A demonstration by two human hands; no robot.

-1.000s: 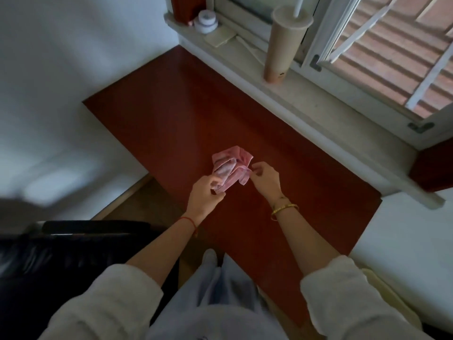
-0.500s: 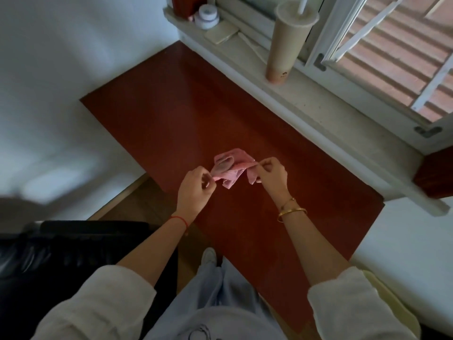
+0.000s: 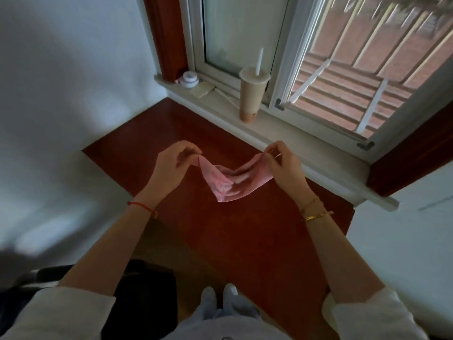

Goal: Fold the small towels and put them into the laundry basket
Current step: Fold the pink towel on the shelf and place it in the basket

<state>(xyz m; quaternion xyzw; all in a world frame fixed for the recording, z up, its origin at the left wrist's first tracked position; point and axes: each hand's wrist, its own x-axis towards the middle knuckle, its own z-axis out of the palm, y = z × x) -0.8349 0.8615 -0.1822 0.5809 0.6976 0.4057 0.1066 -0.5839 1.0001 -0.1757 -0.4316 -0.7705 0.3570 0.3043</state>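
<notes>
Left hand [image 3: 171,165] pinches one top corner of the pink towel [image 3: 228,180], and right hand [image 3: 282,163] pinches the other. The towel hangs in the air between them, slack and creased in the middle, above the red counter [image 3: 245,229]. For a clean fold I'd pull the corners apart until the top edge is taut, then lay it flat (the surface is right below). The windowsill [image 3: 282,133] edge sits just beyond the right hand, and a cup with straw [image 3: 252,96] stands further back on it, so spread sideways, not forward. The laundry basket isn't in view.
</notes>
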